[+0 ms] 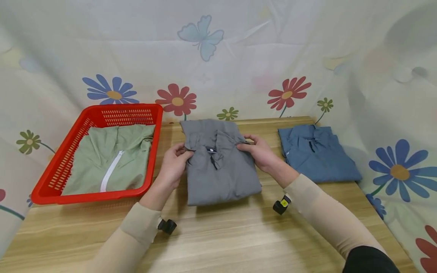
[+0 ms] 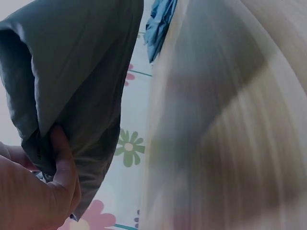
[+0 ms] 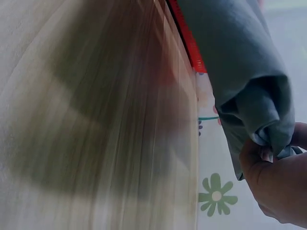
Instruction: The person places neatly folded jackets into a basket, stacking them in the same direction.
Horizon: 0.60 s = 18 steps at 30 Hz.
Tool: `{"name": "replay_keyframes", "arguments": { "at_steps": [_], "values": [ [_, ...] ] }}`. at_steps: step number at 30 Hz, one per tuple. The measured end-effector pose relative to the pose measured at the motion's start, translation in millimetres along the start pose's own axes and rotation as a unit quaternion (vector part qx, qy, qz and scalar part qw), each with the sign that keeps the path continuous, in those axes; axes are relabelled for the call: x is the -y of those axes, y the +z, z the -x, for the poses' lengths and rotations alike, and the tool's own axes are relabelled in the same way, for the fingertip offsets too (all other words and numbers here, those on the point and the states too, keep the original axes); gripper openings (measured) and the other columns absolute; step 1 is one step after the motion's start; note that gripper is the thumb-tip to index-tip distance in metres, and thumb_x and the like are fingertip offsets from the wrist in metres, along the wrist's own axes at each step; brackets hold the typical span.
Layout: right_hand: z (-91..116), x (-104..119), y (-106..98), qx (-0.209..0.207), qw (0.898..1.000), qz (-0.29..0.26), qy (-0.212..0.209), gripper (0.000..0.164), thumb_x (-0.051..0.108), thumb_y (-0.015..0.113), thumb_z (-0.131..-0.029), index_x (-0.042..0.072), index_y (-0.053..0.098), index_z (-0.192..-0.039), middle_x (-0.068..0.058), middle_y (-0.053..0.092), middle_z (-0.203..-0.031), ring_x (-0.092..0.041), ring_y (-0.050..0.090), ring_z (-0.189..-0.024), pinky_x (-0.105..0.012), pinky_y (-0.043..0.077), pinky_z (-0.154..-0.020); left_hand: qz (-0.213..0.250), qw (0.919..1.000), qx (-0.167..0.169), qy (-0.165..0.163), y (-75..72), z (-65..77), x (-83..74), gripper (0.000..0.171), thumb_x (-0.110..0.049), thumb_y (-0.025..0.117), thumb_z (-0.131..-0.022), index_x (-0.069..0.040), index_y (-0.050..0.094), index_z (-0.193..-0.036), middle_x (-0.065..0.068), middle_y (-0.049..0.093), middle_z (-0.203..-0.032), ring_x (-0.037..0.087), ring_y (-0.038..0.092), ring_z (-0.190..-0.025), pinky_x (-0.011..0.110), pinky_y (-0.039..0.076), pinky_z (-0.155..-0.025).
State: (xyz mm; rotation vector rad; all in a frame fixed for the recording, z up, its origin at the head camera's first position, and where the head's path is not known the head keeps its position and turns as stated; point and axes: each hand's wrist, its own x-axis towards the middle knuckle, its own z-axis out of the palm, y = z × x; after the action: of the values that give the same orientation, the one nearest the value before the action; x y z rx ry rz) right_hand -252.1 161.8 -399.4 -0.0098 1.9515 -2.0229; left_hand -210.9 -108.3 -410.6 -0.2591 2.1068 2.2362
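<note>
A folded grey jacket (image 1: 223, 178) with a collar and a short dark zip pull hangs just above the table, between both hands. My left hand (image 1: 174, 162) pinches its left edge near the collar, thumb on top. On the opposite edge, my right hand (image 1: 257, 151) pinches the cloth at about the same height. The left wrist view shows the left fingers (image 2: 64, 158) gripping the folded grey layers. In the right wrist view the right hand (image 3: 280, 177) holds a bunched fold of the jacket, the lower edge lifted off the wood.
To the left stands a red plastic basket (image 1: 154, 151) holding a folded light green jacket (image 1: 133, 167) with a white zip. A folded blue jacket (image 1: 317, 157) lies at the right on the wooden table (image 1: 232, 239). Behind hangs a flower-printed cloth (image 1: 239, 76).
</note>
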Motion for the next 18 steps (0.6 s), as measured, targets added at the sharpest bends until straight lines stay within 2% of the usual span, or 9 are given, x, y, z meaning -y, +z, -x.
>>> {"name": "replay_keyframes", "arguments": {
  "at_steps": [7, 14, 18],
  "values": [
    [3, 6, 8, 0.012, 1.0, -0.01, -0.001, 0.046, 0.002, 0.062, -0.099, -0.001, 0.045, -0.142, -0.019, 0.059, -0.125, -0.02, 0.067, -0.096, -0.035, 0.057, -0.082, -0.013, 0.9997, 0.018, -0.002, -10.4, 11.5, -16.1, 0.049, -0.008, 0.056, -0.103, 0.002, 0.045, -0.15, 0.018, 0.054, -0.131, 0.023, 0.057, -0.108, 0.022, 0.053, -0.082],
    [8, 12, 14, 0.032, 0.999, -0.017, -0.005, 0.039, 0.002, 0.062, -0.1, 0.0, 0.049, -0.137, -0.016, 0.064, -0.116, -0.02, 0.068, -0.094, -0.034, 0.058, -0.078, -0.041, 0.9988, 0.025, 0.0, -20.1, 17.2, -30.5, 0.05, -0.009, 0.058, -0.103, 0.001, 0.044, -0.15, 0.018, 0.056, -0.131, 0.023, 0.059, -0.108, 0.023, 0.055, -0.082],
    [11, 15, 19, 0.044, 0.999, -0.027, -0.008, 0.033, 0.001, 0.062, -0.1, 0.001, 0.051, -0.131, -0.013, 0.066, -0.11, -0.019, 0.069, -0.091, -0.033, 0.059, -0.075, -0.062, 0.9972, 0.041, 0.006, -29.2, 20.5, -35.5, 0.052, -0.008, 0.057, -0.103, 0.003, 0.041, -0.152, 0.02, 0.055, -0.134, 0.021, 0.059, -0.108, 0.022, 0.055, -0.082]
  ]
}}
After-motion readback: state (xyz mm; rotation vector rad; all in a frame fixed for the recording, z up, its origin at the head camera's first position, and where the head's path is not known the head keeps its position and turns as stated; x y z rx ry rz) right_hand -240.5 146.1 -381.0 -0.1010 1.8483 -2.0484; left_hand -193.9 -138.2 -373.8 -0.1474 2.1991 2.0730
